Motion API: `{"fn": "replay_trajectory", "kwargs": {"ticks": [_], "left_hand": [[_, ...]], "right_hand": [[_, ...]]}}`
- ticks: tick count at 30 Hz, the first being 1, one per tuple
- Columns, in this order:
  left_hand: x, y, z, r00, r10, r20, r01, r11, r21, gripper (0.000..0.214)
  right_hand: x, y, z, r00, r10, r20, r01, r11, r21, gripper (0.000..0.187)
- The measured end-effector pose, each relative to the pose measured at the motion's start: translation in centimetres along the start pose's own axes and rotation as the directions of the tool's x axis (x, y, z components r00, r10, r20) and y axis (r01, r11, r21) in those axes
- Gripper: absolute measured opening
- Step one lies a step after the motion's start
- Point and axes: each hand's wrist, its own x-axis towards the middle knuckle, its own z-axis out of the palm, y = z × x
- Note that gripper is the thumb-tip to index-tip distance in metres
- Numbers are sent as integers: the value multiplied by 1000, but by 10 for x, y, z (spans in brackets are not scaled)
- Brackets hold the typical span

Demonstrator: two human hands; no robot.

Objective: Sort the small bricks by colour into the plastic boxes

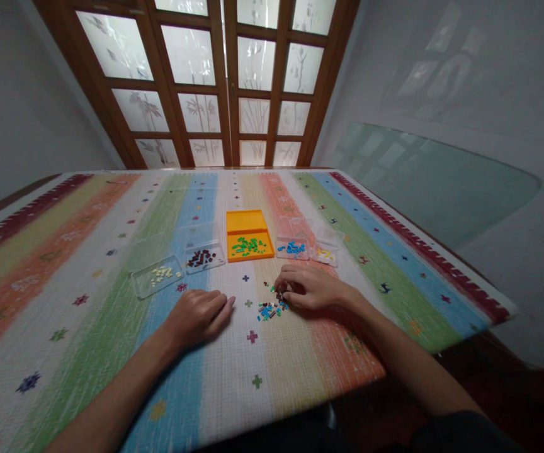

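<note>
My left hand [202, 314] rests on the cloth left of a loose pile of small building bricks [271, 310], its fingers curled together and nothing seen in them. The pile mixes blue, green, brown and white pieces. Over its right edge, my right hand [307, 287] bends its fingers down in a pinch among the brown pieces; what lies between the fingertips is too small to make out. Just beyond the hands an orange case [247, 220] lies open, holding green bricks [249, 245]. Blue bricks [293, 248] fill a clear box right of it.
Left of the orange case, one clear box holds dark brown bricks [201, 258] and another pale yellow bricks [162, 275]. At the far right of the row a small clear box [327, 255] holds yellow pieces. The striped tablecloth [125, 302] covers the table; wood-framed glass doors [227, 94] stand behind.
</note>
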Motion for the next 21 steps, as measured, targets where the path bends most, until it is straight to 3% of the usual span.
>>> {"fn": "replay_trajectory", "kwargs": {"ticks": [7, 11, 21], "left_hand": [[-2, -1, 2, 1000, 2, 2, -2, 1000, 1, 42], [-2, -1, 3, 1000, -5, 3, 5, 1000, 8, 43], [-1, 0, 1, 1000, -6, 5, 6, 1000, -1, 44]], "right_hand": [[8, -4, 11, 990, 81, -118, -98, 984, -148, 17], [9, -7, 18, 976, 143, -166, -166, 977, -135, 12], [12, -12, 21, 965, 143, -222, -168, 981, -99, 10]]}}
